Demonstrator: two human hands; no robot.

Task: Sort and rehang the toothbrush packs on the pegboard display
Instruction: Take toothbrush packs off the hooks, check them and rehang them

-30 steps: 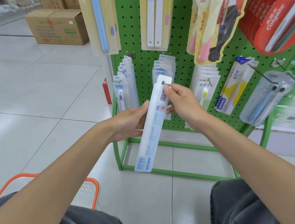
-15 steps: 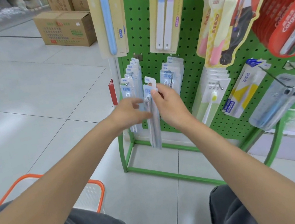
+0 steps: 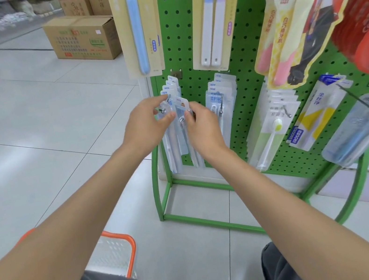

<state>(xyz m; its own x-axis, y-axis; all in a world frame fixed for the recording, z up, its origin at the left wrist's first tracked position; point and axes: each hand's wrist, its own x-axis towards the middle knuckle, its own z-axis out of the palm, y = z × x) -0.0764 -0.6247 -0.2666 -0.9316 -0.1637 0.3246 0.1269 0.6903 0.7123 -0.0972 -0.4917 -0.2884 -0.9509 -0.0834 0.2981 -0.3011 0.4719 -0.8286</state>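
The right hand [image 3: 203, 126] pinches one clear toothbrush pack [image 3: 183, 115] by its top, at the lower-left hook of the green pegboard [image 3: 188, 40]. The left hand [image 3: 148, 124] – fingers curled – grips the hung packs [image 3: 168, 90] there; at least four tabs show.

Green pegboard [image 3: 244, 38] hung with toothbrush packs [image 3: 219, 99], on tiled floor [image 3: 36, 131]

Pegboard [image 3: 246, 37] layout, low left corner
Hands meet w/ a pack [image 3: 183, 115] at its bottom-left hook; more packs [image 3: 219, 99] hang right; box [image 3: 83, 38] behind-left, basket [image 3: 114, 253] on floor in front.
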